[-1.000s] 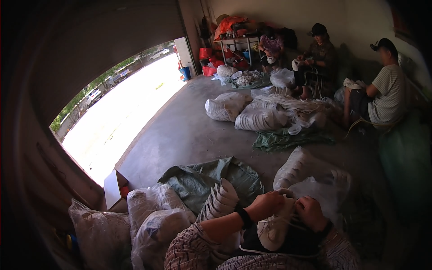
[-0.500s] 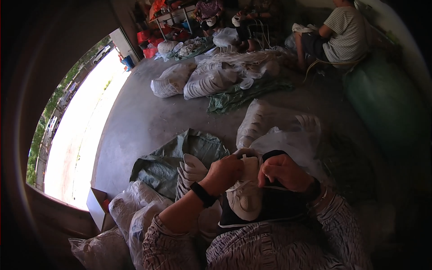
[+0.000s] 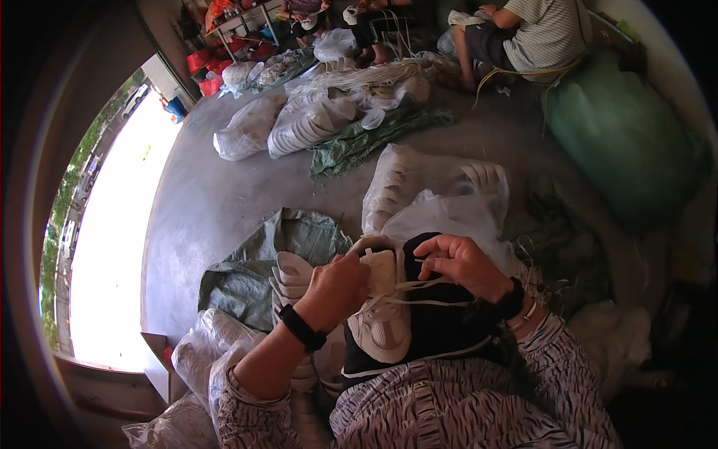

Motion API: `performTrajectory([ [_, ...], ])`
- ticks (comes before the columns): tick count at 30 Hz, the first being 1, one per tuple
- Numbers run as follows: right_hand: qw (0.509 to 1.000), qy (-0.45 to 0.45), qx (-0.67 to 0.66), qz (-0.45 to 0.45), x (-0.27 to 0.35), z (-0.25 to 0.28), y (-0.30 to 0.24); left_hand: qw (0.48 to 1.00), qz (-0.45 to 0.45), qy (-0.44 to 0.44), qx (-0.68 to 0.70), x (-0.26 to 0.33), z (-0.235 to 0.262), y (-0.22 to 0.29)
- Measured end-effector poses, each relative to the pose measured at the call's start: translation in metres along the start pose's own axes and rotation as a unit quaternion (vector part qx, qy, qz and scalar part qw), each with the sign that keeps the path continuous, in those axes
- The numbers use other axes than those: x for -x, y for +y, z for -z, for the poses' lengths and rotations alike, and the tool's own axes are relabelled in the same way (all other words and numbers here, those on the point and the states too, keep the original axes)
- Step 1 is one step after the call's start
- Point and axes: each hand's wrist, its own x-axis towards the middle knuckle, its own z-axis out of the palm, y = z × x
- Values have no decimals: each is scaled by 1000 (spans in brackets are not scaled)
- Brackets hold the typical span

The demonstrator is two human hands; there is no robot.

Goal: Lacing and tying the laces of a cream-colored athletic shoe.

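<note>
Black-and-cream shoe point(image 3: 389, 322) lies on the person's lap, toe toward the body, with a pale lace point(image 3: 419, 301) running across its top. Left hand point(image 3: 336, 288), a dark band on its wrist, is closed on the shoe's upper edge by the tongue. Right hand point(image 3: 460, 263) is pinched shut on the lace just above the shoe's black side. A stack of pale soles point(image 3: 288, 277) stands just left of the left hand, on a green tarp point(image 3: 247, 273). Clear plastic bags point(image 3: 441, 202) of soles lie on the concrete floor point(image 3: 217, 194) beyond. Two people point(image 3: 538, 34) sit at the far wall
</note>
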Motion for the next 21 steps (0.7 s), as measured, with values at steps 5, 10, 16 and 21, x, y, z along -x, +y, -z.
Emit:
performTrajectory([
  [5, 1000, 0, -24, -2, -3, 3, 0, 982, -60, 147, 106, -3, -33, -5],
  [10, 998, 49, -36, 10, -7, 12, 11, 969, 11, 203, 141, 4, -38, 5],
  [16, 995, 90, -30, 7, -10, 12, 16, 968, 47, 201, 140, 4, -46, 21],
  [21, 999, 34, 27, 9, -18, 5, 10, 959, -97, 244, -107, -1, -53, 15],
])
